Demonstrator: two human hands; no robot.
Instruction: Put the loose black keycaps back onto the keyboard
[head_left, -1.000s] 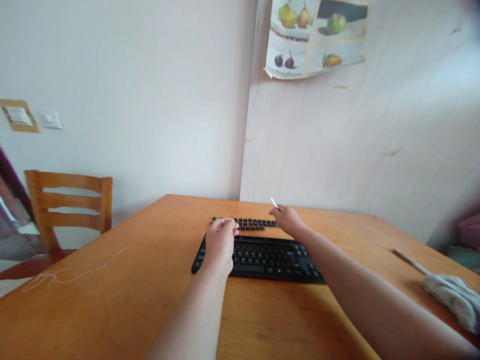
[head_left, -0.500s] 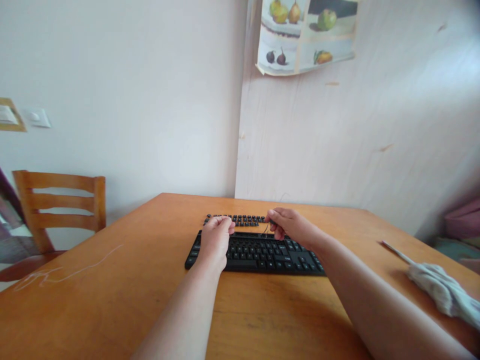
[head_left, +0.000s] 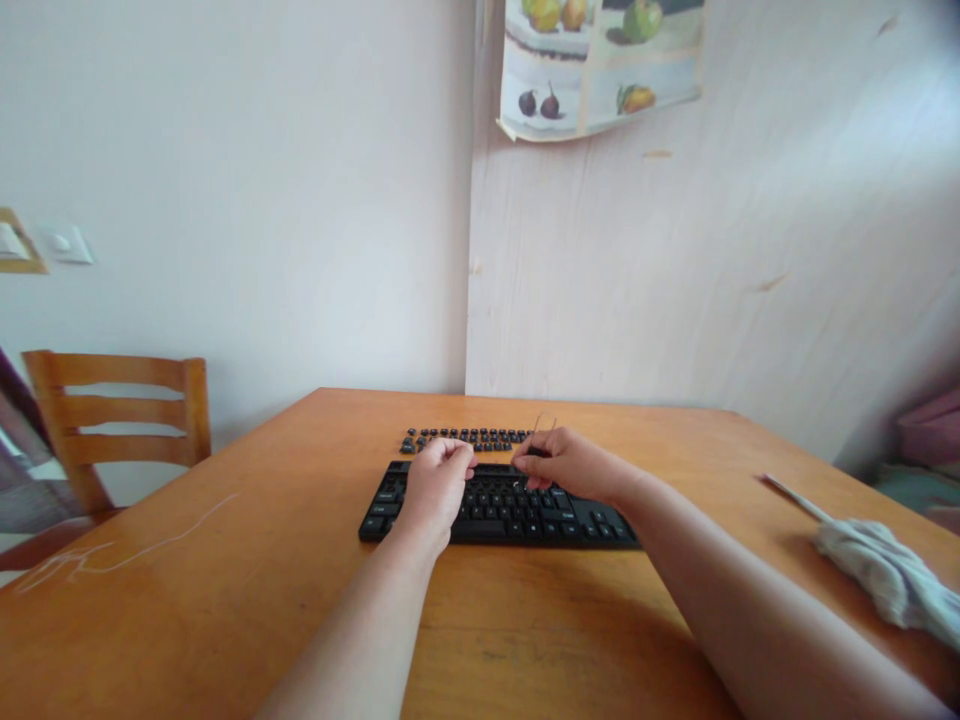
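My right hand [head_left: 561,464] has come down over the keyboard [head_left: 487,527], pinching the wire keycap puller [head_left: 537,452], so that's at the keys now. My left hand's [head_left: 439,482] fingers press together; I can't tell what's inside. Loose keycaps [head_left: 487,436] lie behind.

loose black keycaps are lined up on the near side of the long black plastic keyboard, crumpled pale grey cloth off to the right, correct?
Wrong side: the head view shows the loose black keycaps on the far side of the black keyboard. The grey cloth is to the right.
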